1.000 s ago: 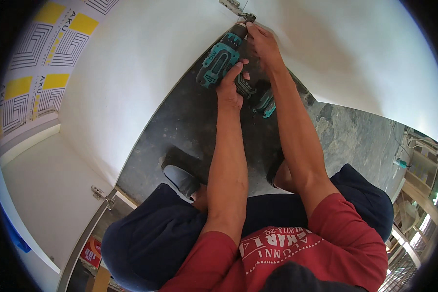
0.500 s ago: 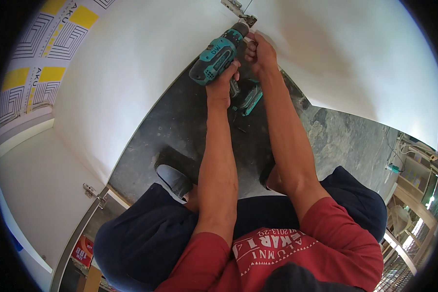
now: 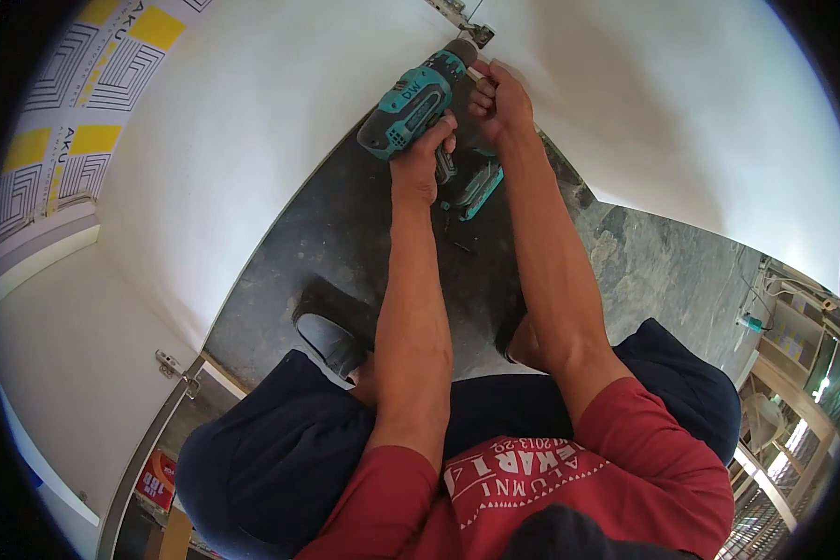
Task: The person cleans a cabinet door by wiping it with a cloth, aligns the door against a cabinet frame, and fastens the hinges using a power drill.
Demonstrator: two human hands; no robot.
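Note:
My left hand is wrapped round the handle of a teal and black cordless drill. The drill's chuck points up and right toward a metal cabinet hinge, where two white panels meet. Close beside the chuck is my right hand, its fingers curled and the index finger and thumb near the drill's tip. Whatever those fingers pinch is too small and covered to make out, and the bit is hidden too. Below the hands a teal and black tool part lies on the dark floor.
A large white panel stands on the left and another white panel on the right. A second hinge is fixed at the lower left, above a red box. Wooden frames stand at the far right.
The drill's rear end and my left hand have shifted slightly left and up, with the chuck still by the hinge. My right hand has hardly moved.

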